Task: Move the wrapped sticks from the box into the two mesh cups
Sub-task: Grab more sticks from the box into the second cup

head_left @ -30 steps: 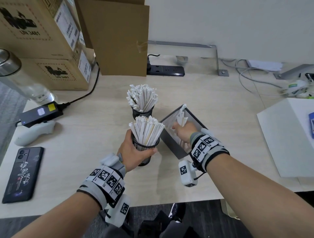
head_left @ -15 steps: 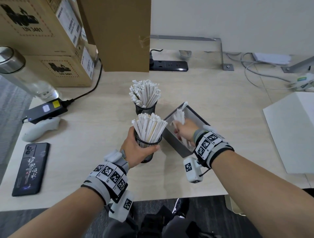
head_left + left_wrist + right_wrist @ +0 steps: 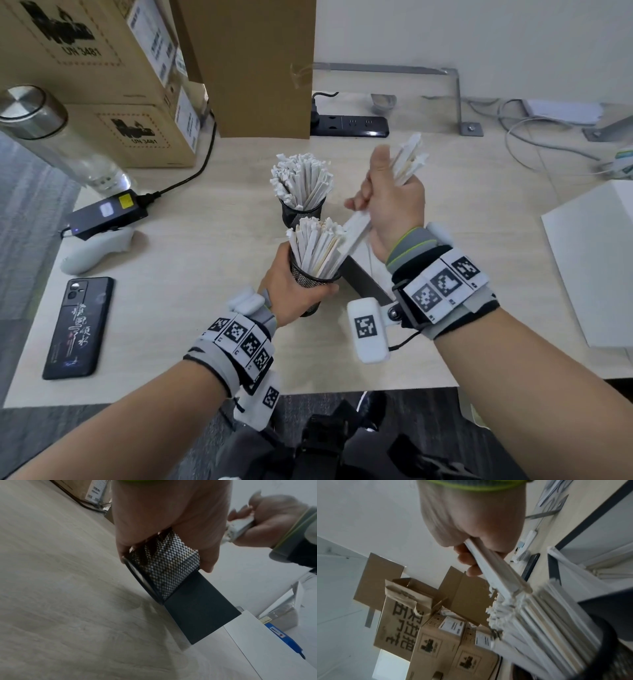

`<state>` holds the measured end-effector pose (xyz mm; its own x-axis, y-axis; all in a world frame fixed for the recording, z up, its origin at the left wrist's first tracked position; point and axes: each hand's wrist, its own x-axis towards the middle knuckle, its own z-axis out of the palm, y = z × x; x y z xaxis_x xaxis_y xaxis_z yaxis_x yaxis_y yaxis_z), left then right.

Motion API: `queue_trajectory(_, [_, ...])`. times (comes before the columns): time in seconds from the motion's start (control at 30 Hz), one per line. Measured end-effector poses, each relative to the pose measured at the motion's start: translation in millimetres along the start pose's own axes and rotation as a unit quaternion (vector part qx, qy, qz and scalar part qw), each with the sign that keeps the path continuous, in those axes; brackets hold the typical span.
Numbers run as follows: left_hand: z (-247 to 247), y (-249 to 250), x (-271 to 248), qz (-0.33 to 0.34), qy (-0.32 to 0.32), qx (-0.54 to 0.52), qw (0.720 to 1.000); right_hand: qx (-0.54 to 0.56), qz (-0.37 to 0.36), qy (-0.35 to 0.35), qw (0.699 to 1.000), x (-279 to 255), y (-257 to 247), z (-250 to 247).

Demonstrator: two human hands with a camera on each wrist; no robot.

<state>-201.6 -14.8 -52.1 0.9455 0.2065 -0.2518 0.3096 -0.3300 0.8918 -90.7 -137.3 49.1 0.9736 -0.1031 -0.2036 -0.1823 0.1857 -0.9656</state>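
Observation:
Two black mesh cups stand mid-table, both packed with white wrapped sticks. My left hand (image 3: 291,291) grips the near cup (image 3: 308,279), also seen from below as the near cup (image 3: 168,563) in my left hand (image 3: 163,513). My right hand (image 3: 394,205) is raised just right of that cup, fingers curled round a small bundle of wrapped sticks (image 3: 409,157). The bundle's lower ends (image 3: 356,229) touch the sticks in the near cup; in the right wrist view the bundle (image 3: 496,572) meets them. The far cup (image 3: 301,214) stands behind. My right wrist hides most of the dark box (image 3: 363,282).
A phone (image 3: 78,325), a white controller (image 3: 96,250) and a black power pack (image 3: 106,212) lie at the left. A bottle (image 3: 51,137) and cardboard boxes (image 3: 102,68) fill the back left. A power strip (image 3: 349,121) lies at the back, a white box (image 3: 589,267) at the right.
My right hand has come up out of the dark box with a bundle of sticks and swung left to the near cup. My left hand still holds that cup.

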Motion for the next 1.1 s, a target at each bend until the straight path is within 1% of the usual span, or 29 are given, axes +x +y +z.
queue_trajectory(0.07, [-1,3,1,0.012,0.002,-0.017,1.0,-0.05,0.004,-0.029,0.998,-13,7,7])
queue_trajectory(0.17, [-5,7,2,0.017,0.003,-0.048,0.999,-0.128,-0.004,-0.098,0.987,-28,21,9])
queue_trajectory(0.2, [-6,7,2,0.017,0.002,-0.051,0.999,-0.142,-0.024,-0.104,0.984,-29,22,8])
queue_trajectory(0.23, [-7,6,2,0.019,0.002,-0.053,0.998,-0.152,-0.053,-0.096,0.982,-27,22,7])
queue_trajectory(0.3, [-10,2,1,0.015,0.003,-0.054,0.998,-0.181,-0.128,-0.063,0.973,-21,19,7])
queue_trajectory(0.33, [-11,1,0,0.014,0.005,-0.054,0.998,-0.206,-0.164,-0.063,0.963,-18,19,7])
queue_trajectory(0.37, [-11,1,0,0.012,0.007,-0.054,0.998,-0.249,-0.193,-0.084,0.946,-18,20,7])
queue_trajectory(0.43, [-11,4,-2,0.007,0.012,-0.058,0.998,-0.359,-0.222,-0.172,0.89,-25,30,7])
queue_trajectory(0.47, [-10,6,-2,0.007,0.012,-0.062,0.998,-0.389,-0.231,-0.206,0.868,-30,37,5])
queue_trajectory(0.5, [-10,6,-2,0.008,0.01,-0.067,0.998,-0.393,-0.235,-0.214,0.863,-32,42,3])
queue_trajectory(0.6, [-12,2,-2,0.02,0.008,-0.067,0.998,-0.335,-0.215,-0.158,0.904,-27,42,0])
queue_trajectory(0.67, [-15,-2,-2,0.022,0.009,-0.062,0.998,-0.325,-0.208,-0.138,0.912,-21,39,1])
queue_trajectory(0.77, [-17,-4,-3,0.02,0.028,-0.05,0.998,-0.356,-0.18,-0.121,0.909,-14,37,1])
queue_trajectory(0.83, [-18,0,-3,0.022,0.036,-0.048,0.998,-0.366,-0.14,-0.114,0.913,-16,39,-3])
queue_trajectory(0.9, [-17,2,-1,0.021,0.038,-0.046,0.998,-0.371,-0.11,-0.153,0.909,-29,49,-3])
queue_trajectory(0.97, [-16,3,-1,0.028,0.032,-0.007,0.999,-0.396,-0.124,-0.217,0.884,-47,65,1])
queue_trajectory(1.0, [-15,2,-1,0.033,0.03,0.01,0.999,-0.405,-0.14,-0.234,0.873,-52,72,3])
queue_trajectory(1.03, [-16,-1,-2,0.031,0.03,0.02,0.999,-0.411,-0.15,-0.237,0.867,-54,76,4])
queue_trajectory(1.1, [-18,-7,-3,0.02,0.028,0.002,0.999,-0.417,-0.153,-0.214,0.87,-48,75,5])
